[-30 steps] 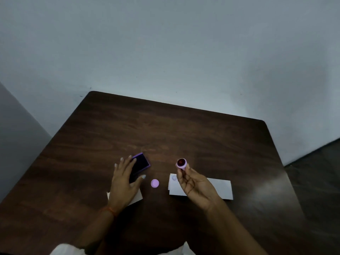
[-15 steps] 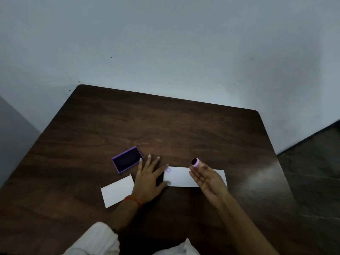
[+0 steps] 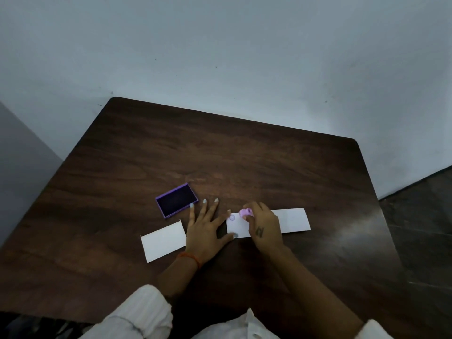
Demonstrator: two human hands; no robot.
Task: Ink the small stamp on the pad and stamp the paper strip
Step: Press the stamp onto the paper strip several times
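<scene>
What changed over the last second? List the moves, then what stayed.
The right hand turned the small stamp from face-up in the air to face-down on the paper strip, beside an earlier ring mark. The left hand left the ink pad and now lies flat, steadying the strip's left end. The pad stays open; the second paper stays put. The loose lilac cap seen earlier is out of sight.

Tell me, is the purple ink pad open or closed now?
Open. The ink pad shows its dark inked surface inside the purple frame, with no lid over it. It lies beside the left hand, untouched.
</scene>
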